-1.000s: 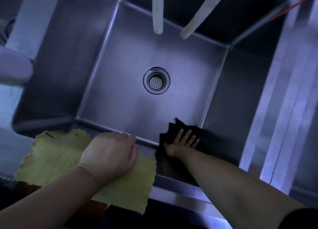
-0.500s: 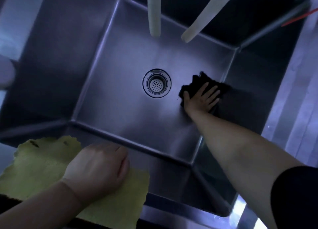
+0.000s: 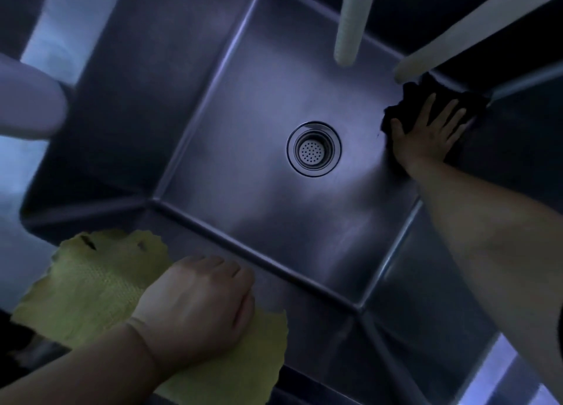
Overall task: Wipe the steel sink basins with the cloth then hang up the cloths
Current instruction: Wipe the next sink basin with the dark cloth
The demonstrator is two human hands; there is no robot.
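Against the basin's far right corner, the right hand (image 3: 428, 132) is pressing the dark cloth (image 3: 409, 98) flat-fingered to scrub; the left hand (image 3: 195, 307), fingers curled, is pinning the yellow cloth (image 3: 88, 286) on the rim, likely bracing.

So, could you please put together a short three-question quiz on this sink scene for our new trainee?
1. True or false: the right hand presses a dark cloth flat against the far right corner of the basin floor.
2. What lies under the left hand? A) a sponge B) a yellow cloth on the near rim C) a brush
3. Fill in: the round strainer drain sits in the ____ of the basin floor.

Key: 1 true; 2 B; 3 middle.
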